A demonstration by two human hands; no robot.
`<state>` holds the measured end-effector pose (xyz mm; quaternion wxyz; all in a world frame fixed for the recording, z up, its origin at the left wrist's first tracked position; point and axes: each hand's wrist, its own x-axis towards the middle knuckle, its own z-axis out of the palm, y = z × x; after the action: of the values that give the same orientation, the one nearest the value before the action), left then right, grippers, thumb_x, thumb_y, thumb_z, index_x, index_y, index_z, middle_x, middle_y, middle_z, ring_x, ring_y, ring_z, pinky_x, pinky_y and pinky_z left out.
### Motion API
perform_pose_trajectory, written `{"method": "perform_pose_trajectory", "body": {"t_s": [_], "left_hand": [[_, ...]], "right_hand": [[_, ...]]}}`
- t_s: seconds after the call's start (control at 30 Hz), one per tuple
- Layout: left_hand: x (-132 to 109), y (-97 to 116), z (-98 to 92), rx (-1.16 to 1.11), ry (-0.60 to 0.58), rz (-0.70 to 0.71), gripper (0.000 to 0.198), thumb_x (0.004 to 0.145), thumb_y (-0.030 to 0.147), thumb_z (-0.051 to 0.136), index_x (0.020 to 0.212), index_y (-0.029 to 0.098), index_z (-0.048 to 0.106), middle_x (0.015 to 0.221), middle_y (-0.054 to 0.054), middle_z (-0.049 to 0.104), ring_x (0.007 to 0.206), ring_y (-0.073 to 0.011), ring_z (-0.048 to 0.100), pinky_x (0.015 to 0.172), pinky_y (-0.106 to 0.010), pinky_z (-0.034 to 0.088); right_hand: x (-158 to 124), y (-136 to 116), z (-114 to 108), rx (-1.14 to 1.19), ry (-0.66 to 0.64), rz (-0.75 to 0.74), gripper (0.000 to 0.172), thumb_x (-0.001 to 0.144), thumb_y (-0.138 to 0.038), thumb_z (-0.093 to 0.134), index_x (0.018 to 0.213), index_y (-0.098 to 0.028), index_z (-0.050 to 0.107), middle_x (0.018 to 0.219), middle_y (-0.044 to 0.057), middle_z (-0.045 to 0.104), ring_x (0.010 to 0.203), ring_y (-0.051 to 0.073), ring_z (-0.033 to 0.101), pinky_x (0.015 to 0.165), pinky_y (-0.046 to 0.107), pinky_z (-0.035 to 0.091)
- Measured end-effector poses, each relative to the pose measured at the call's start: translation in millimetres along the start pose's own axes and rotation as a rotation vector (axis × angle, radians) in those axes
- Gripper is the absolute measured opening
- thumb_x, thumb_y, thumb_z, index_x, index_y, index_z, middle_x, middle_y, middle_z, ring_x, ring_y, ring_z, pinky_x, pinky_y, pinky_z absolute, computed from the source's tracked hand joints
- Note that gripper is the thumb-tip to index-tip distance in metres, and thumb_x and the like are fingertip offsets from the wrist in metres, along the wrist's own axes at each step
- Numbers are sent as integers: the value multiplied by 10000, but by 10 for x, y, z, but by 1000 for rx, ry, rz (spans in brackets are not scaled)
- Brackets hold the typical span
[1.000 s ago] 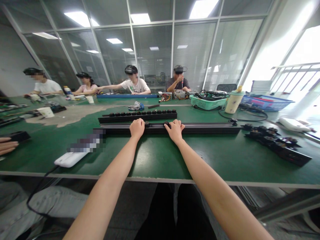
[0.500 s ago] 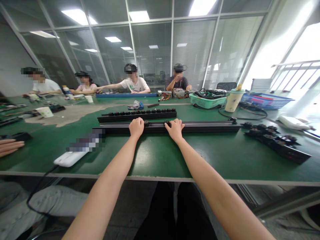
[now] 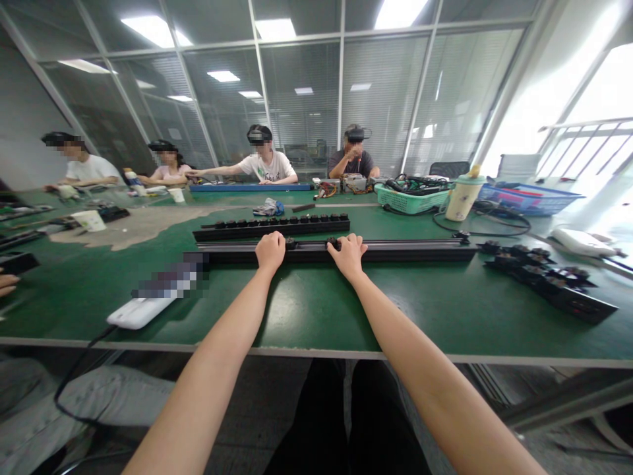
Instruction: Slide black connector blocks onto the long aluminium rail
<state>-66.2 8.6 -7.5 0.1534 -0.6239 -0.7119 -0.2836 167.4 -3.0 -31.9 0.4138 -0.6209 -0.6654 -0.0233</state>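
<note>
A long black rail [image 3: 405, 253] with a slot along its top lies crosswise before me on the green table. My left hand [image 3: 270, 251] is closed at the rail's middle, its fingers against a small black block [image 3: 290, 243] in the slot; the fingertips are partly hidden. To the right, my right hand [image 3: 349, 256] pinches another small black block [image 3: 330, 244] at the same slot, its other fingers bent over the rail. A third small black part [image 3: 461, 237] sits at the rail's right end. Behind lies a shorter black strip [image 3: 271, 227] bearing a row of black pieces.
A white device [image 3: 136, 310] with a cable lies at left front. Several black parts [image 3: 548, 274] are heaped at right. Farther back stand a green basket [image 3: 413, 200], a cup [image 3: 462, 198] and a blue basket [image 3: 539, 201]. Several people sit across the table; a co-worker's hand [image 3: 6, 284] shows far left.
My two hands stay almost where they were on the rail. At far left, the co-worker's hand has drawn back toward the edge of view, and a dark object there has shifted left.
</note>
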Motion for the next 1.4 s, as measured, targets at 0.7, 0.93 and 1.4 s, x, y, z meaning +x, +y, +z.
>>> {"method": "perform_pose_trajectory", "body": {"t_s": [0.7, 0.93, 1.4], "left_hand": [[2, -7, 21, 5, 3, 9, 383, 1043, 327, 293, 1011, 224, 660, 1050, -110, 730, 1034, -258, 648, 779, -330, 427], [10, -17, 35, 7, -1, 6, 393, 1043, 333, 285, 1015, 227, 662, 1045, -114, 728, 1032, -259, 644, 790, -331, 430], [8, -10, 33, 15, -3, 11, 397, 1045, 329, 283, 1031, 219, 664, 1058, -121, 728, 1047, -264, 647, 817, -336, 441]], "right_hand": [[14, 28, 9, -12, -8, -16, 325, 975, -457, 578, 1007, -181, 748, 1135, 136, 604, 1115, 303, 440, 925, 429, 318], [13, 33, 13, -4, 2, -13, 325, 970, -457, 572, 988, -179, 741, 1140, 139, 604, 1104, 301, 434, 929, 431, 317], [7, 24, -6, -8, 7, 3, 312, 964, -437, 563, 976, -175, 734, 1104, 136, 599, 1099, 301, 429, 929, 440, 316]]}}
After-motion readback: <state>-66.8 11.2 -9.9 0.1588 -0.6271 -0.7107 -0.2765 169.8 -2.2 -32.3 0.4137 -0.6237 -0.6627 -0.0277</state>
